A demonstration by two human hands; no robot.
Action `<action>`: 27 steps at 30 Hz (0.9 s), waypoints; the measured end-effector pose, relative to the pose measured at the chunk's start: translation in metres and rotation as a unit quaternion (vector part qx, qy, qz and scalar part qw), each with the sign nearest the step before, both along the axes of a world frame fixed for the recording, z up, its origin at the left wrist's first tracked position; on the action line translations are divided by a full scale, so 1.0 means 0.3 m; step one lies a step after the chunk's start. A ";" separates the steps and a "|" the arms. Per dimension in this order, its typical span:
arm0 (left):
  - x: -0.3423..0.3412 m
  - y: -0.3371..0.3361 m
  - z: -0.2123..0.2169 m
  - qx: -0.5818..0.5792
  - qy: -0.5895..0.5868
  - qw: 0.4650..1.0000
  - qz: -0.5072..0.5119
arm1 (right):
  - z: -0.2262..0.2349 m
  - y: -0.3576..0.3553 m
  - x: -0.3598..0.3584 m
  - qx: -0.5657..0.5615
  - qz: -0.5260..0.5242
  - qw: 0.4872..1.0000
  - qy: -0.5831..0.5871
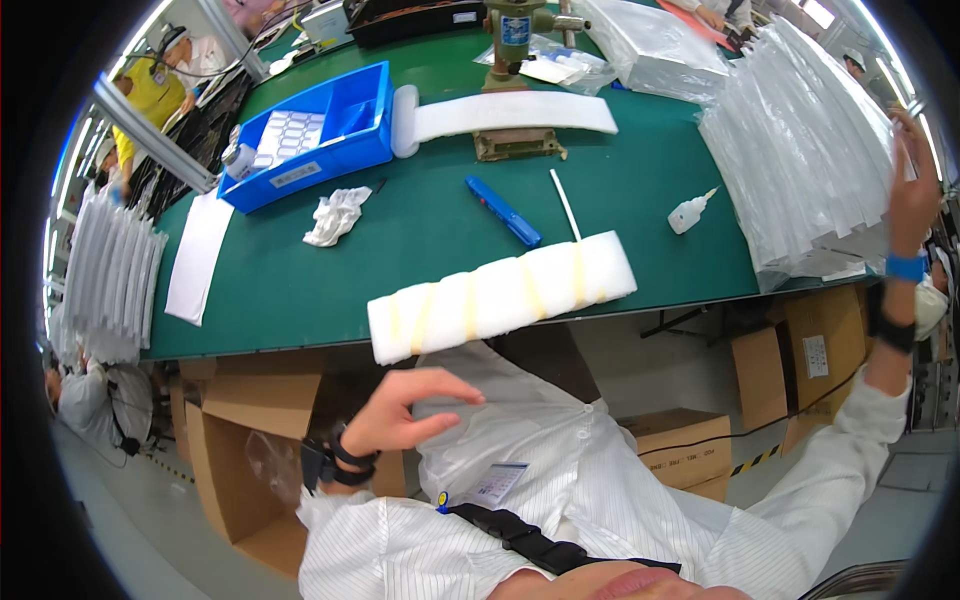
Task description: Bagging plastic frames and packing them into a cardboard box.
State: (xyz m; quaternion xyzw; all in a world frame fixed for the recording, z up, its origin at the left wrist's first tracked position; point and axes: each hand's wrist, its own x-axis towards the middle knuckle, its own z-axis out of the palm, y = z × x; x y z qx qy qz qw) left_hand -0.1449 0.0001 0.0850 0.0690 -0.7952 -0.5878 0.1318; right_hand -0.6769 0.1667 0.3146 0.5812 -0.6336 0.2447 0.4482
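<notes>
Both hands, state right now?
Left hand: loosely open, nothing visible in it.
Right hand: at the tall stack of white, plastic-wrapped sheets; grip unclear.

The person's left hand (415, 408), empty with fingers loosely bent, hung just below a white foam block (500, 296) banded with yellowish tape, which lay aslant at the near edge of the green-topped workbench (430, 235). The right hand (910, 190) was raised at the outer side of a stack of plastic-sleeved sheets (800, 150); whether it touched them could not be told. Beyond the block lay a blue marker pen (503, 212), a thin white stick (565, 204) and a small dropper bottle (691, 212). Crumpled tissue (337, 217) sat near a blue divided bin (350, 163).
</notes>
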 end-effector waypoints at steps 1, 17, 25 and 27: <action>0.012 -0.004 0.048 -0.055 0.019 0.998 0.027 | -0.173 -0.088 0.104 0.044 0.036 0.993 -0.101; -0.312 -0.567 0.018 -0.176 -0.146 0.972 -0.057 | -0.765 -0.753 0.641 0.512 0.273 0.737 -0.345; -0.297 -0.624 -0.044 -0.051 -0.112 0.992 -0.007 | -0.807 -0.775 0.622 0.521 0.226 0.740 -0.360; -0.302 -0.627 -0.064 -0.050 -0.108 0.993 0.024 | -0.817 -0.772 0.624 0.501 0.235 0.743 -0.378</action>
